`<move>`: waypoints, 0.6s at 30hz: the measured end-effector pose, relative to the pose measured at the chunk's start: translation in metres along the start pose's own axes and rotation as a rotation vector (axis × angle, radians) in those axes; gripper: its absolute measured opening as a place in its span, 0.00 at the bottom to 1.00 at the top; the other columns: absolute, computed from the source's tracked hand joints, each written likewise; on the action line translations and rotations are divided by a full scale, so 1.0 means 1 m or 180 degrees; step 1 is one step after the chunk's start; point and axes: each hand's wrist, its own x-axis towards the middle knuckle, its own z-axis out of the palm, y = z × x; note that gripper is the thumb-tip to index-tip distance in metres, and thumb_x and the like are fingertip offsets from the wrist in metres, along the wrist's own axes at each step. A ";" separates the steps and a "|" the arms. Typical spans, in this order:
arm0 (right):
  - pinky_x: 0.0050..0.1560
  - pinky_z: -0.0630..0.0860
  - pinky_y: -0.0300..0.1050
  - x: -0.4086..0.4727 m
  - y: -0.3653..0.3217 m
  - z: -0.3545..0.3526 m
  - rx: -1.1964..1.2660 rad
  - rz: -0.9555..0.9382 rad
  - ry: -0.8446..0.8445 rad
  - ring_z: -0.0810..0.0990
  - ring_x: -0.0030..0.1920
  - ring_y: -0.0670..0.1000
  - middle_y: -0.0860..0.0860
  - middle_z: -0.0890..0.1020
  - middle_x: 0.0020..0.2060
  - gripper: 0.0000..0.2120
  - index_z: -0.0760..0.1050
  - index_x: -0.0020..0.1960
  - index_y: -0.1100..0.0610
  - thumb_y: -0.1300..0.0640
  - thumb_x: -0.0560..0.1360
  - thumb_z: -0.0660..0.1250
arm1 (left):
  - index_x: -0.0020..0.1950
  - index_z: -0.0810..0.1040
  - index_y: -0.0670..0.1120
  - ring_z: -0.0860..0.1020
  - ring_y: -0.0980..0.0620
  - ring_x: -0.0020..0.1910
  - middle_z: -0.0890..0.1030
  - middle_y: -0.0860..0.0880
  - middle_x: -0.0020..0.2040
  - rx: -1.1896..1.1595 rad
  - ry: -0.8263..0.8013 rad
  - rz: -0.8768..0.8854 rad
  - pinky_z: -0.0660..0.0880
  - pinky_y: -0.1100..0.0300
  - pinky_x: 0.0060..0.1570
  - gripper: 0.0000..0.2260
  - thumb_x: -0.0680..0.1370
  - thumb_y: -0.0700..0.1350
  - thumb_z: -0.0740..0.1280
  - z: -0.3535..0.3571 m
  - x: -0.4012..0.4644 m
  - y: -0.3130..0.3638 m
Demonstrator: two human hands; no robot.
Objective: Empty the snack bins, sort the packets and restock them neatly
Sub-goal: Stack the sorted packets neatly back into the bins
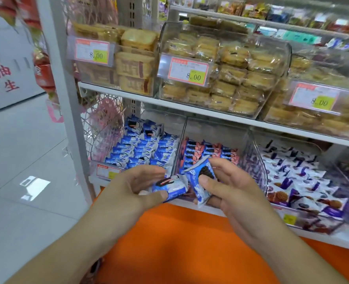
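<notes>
My left hand [136, 187] grips a blue and white cookie packet [170, 186] lying flat. My right hand [228, 187] pinches a second blue packet [200, 177], held upright and touching the first. Both hands hover in front of the lower shelf. Behind them a clear bin [106, 170] holds rows of the same blue packets [142, 150]. The middle bin [182, 132] holds blue and pink packets [208, 151] in rows. On the right, a third bin [258, 152] contains purple and white packets [300, 181].
The upper shelf [169, 105] carries clear bins of yellow cake packets [226, 74] with 8.00 price tags [188, 71]. An orange base panel [190, 242] sits below the shelf. A white upright post [67, 95] stands at left, with tiled floor [26, 160] beyond it.
</notes>
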 end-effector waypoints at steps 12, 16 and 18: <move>0.65 0.78 0.59 -0.003 -0.003 0.015 -0.0902 -0.0323 0.0031 0.79 0.64 0.42 0.39 0.84 0.57 0.18 0.82 0.57 0.34 0.56 0.75 0.78 | 0.62 0.79 0.64 0.84 0.57 0.54 0.83 0.56 0.55 0.0561 0.0248 0.0394 0.80 0.63 0.50 0.30 0.71 0.34 0.80 -0.011 0.003 -0.007; 0.62 0.79 0.51 -0.004 -0.002 0.020 -0.0980 -0.0478 0.0063 0.82 0.60 0.42 0.41 0.85 0.55 0.16 0.83 0.56 0.39 0.57 0.75 0.79 | 0.65 0.79 0.59 0.85 0.45 0.55 0.86 0.46 0.57 -0.0012 0.0195 0.0110 0.83 0.51 0.55 0.32 0.66 0.38 0.83 -0.012 0.003 -0.013; 0.60 0.79 0.46 -0.005 -0.002 0.021 -0.0925 -0.0486 0.0063 0.82 0.59 0.41 0.41 0.85 0.54 0.16 0.83 0.57 0.40 0.57 0.74 0.79 | 0.64 0.80 0.53 0.85 0.43 0.51 0.87 0.43 0.53 -0.0411 0.0188 0.0057 0.83 0.55 0.51 0.28 0.69 0.36 0.82 -0.012 0.002 -0.014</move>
